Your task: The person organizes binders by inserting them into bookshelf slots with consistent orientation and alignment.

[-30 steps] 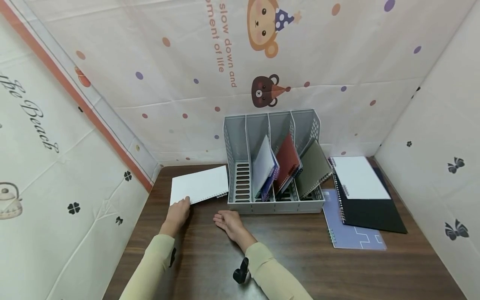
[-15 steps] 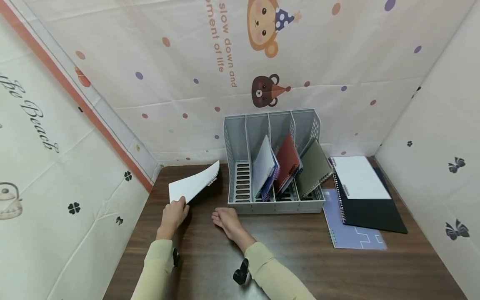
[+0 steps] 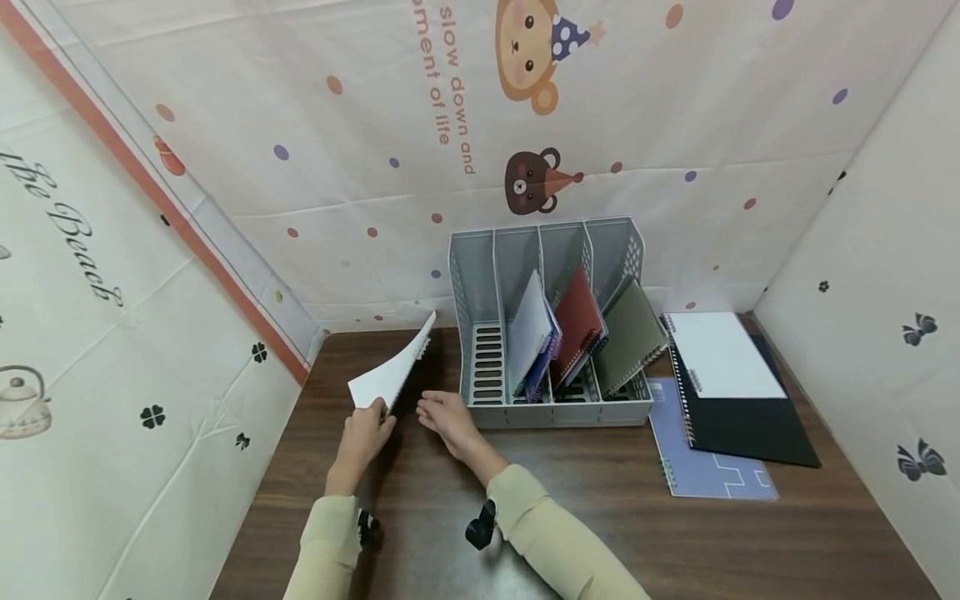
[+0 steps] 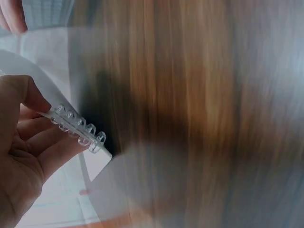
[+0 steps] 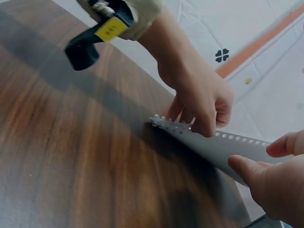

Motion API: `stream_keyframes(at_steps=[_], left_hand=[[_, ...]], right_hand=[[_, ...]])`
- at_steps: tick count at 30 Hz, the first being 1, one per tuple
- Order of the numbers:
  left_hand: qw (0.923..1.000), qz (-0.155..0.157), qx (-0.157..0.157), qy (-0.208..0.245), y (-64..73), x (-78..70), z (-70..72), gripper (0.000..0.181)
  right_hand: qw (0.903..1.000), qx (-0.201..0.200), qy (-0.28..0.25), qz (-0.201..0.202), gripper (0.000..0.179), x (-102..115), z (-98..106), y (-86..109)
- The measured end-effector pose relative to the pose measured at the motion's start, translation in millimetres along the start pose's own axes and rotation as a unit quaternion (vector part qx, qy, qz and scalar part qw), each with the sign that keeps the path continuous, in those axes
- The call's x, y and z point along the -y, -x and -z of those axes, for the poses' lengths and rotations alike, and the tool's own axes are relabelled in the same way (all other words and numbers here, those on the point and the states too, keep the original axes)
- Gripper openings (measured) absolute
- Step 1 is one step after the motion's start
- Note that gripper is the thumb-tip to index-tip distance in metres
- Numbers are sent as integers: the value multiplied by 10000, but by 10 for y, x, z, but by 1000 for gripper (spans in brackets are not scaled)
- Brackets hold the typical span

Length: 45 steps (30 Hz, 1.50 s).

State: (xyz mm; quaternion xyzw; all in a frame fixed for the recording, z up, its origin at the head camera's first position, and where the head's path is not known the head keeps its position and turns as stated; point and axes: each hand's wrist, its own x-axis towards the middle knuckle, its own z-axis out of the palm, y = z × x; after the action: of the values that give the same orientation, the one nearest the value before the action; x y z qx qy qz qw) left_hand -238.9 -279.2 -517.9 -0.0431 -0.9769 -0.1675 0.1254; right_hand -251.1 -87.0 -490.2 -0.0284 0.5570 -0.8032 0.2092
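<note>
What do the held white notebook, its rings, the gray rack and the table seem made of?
Notebook: matte white paper or thin card, judging by its bend. Rings: probably glossy clear plastic, see-through with highlights. Rack: likely satin gray plastic; its slotted, perforated shape looks molded. Table: wood or wood-look laminate with a soft sheen; the brown grain fits either.

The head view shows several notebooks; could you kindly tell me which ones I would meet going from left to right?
White notebook in the left hand → pale grey notebook → red notebook → olive notebook, these three in the grey rack → pile of overlapping notebooks at the far right
</note>
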Motion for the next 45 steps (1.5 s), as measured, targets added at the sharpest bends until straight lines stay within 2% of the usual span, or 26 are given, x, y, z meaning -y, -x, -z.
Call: stream_keyframes(at_steps=[4,9,14,17,24,27,30,32,34,37,40,45], left_hand=[[9997,-80,-115,198,52,-154,-64,31],[9976,-234,-290,592,81,-367,-143,23],[9952,-130,-572,781,85,-526,-202,19],[9944,-166,-713,766,90,-600,-204,19],[9915,-653,-1021,469,85,-733,-180,24],[9903,-709,-1114,441,81,-776,-178,28],[9898,-730,-1146,425,80,-819,-181,27],[9892,-732,-1189,441,79,-851,-176,24],[9884,-716,-1269,427,81,-879,-169,23],[9859,-720,-1420,515,91,-926,-148,24],[9825,-756,-1576,647,103,-972,-120,26],[9758,-903,-1806,840,123,-1049,-60,24]], right_hand=[[9998,57,151,96,48,33,27,-23],[9994,-109,185,269,53,60,40,-71],[9983,-287,359,365,52,120,43,-81],[9969,-453,478,432,50,171,46,-68],[9944,-626,539,664,42,240,64,-43],[9936,-710,571,665,41,244,82,-45],[9905,-837,832,711,39,247,107,-34],[9862,-925,1136,773,37,265,122,-13],[9778,-1005,1605,902,35,291,141,19],[9576,-1090,2415,1132,30,354,167,89],[9371,-1111,3014,1366,25,425,187,167],[9268,-985,3201,1697,20,553,186,306]])
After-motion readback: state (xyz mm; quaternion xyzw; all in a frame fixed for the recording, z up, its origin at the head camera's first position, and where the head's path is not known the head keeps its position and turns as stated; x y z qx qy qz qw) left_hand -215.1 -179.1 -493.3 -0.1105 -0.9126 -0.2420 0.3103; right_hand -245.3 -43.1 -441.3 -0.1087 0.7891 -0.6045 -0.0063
